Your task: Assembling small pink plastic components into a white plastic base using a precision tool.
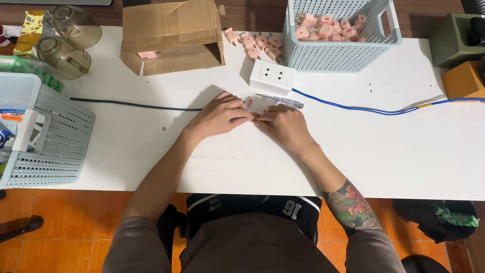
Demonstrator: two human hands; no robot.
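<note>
Pink plastic, a small plug adapter point(249, 102), sits just beyond the fingertips while the left hand point(218, 115) and right hand point(286, 126) pinch together on something tiny. That piece could slip and roll off the white table point(353, 151), I'd say.

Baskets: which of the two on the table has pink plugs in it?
The pale blue basket at the table's far edge, beyond the right hand. The basket at the left edge shows none.
</note>
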